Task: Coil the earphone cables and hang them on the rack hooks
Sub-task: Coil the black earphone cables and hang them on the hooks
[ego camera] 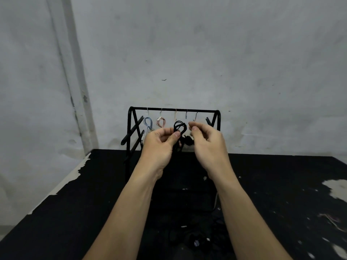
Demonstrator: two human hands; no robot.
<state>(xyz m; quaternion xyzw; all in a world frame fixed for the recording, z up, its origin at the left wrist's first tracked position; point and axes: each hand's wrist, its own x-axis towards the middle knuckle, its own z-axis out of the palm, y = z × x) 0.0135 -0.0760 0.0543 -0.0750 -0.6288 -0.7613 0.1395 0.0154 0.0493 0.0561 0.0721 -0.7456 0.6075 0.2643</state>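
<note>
With the left hand (159, 145) pinching the black coil (179, 126) just below the third hook (175, 115), and the right hand's (204, 141) fingers (192, 126) loosely curled, holding nothing visible beside it, the loops may spring apart if the pinch slackens before hooking.

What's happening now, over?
Left hand pinches black coil. Right hand curled beside it, grip unclear. Blue coil and pink coil hung. Nothing blocking.

two rightmost hooks (195, 116) bare and reachable, blue coil (148, 123) and pink coil (161, 122) filling left hooks
</note>
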